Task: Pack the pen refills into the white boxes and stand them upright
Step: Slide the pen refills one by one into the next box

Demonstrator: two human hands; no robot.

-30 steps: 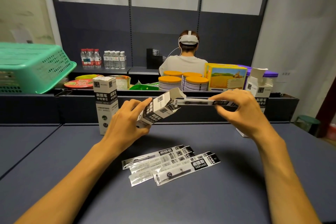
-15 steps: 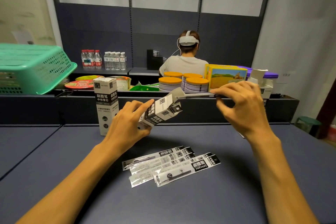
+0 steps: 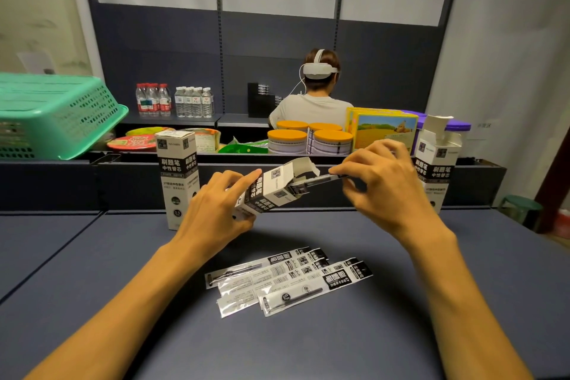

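Now the left hand (image 3: 216, 210) grips the tilted white box (image 3: 271, 191) while the right hand (image 3: 382, 182) pinches a refill packet (image 3: 320, 180) (partly inside); slide it straight along the box's axis.

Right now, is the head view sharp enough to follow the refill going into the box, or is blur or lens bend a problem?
Head view: the box and refill are sharp enough; the right hand is slightly motion-blurred. Wide-angle bend curves the shelf posts and basket at the edges. Soft overhead light, faint shadow under the hands, no glare.
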